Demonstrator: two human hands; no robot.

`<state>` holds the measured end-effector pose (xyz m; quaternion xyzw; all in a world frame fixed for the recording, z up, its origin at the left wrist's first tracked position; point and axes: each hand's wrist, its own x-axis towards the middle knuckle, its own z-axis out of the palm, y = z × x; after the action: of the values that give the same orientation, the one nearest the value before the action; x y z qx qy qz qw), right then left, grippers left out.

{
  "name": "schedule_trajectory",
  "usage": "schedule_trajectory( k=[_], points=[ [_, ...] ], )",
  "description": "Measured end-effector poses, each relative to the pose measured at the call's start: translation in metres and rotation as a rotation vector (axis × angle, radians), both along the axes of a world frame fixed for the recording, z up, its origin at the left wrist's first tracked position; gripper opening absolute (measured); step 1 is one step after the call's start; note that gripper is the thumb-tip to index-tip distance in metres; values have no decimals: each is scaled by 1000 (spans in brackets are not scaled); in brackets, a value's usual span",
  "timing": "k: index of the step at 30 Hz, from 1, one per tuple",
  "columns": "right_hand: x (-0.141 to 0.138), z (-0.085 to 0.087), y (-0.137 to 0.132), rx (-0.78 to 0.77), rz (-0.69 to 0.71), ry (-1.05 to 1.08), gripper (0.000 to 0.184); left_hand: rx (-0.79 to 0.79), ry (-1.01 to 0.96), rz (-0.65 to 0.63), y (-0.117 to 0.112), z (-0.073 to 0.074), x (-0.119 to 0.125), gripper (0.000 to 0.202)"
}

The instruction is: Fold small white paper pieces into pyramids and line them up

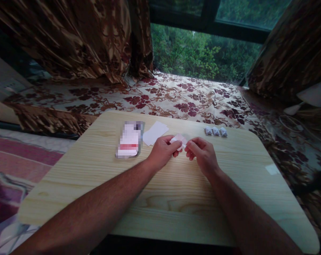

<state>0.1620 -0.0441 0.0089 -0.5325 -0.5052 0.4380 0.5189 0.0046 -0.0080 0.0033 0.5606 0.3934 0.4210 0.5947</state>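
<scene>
A small piece of folded white paper (179,137) is held up over the middle of the wooden table. My left hand (164,150) pinches it between thumb and fingers. At its right edge, my right hand (201,152) has thumb and forefinger pressed together on a corner of the same paper, the other fingers curled. The exact folds are too small to make out. Just beyond my left hand lie some loose white paper sheets (155,132), overlapping each other. Three small folded paper pieces (216,131) sit in a row toward the far right.
A blurred-out phone-shaped object (127,139) lies left of the sheets. A white scrap (271,169) rests near the right edge of the wooden table (192,212). Behind stands a ledge with a floral cover (187,95), below a window and curtains (104,39).
</scene>
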Motion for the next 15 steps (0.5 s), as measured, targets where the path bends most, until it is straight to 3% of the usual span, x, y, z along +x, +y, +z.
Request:
schedule_trajectory(
  k=[2,6,15],
  points=[
    [-1,1,1,-76,59,81,24,37,61,-5,-2,3,-1,20],
    [-2,2,0,-78,59,77,17,84,157,28,-4,6,-1,21],
    [0,-1,1,-76,44,44,15,15,101,-21,-6,8,0,16]
  ],
)
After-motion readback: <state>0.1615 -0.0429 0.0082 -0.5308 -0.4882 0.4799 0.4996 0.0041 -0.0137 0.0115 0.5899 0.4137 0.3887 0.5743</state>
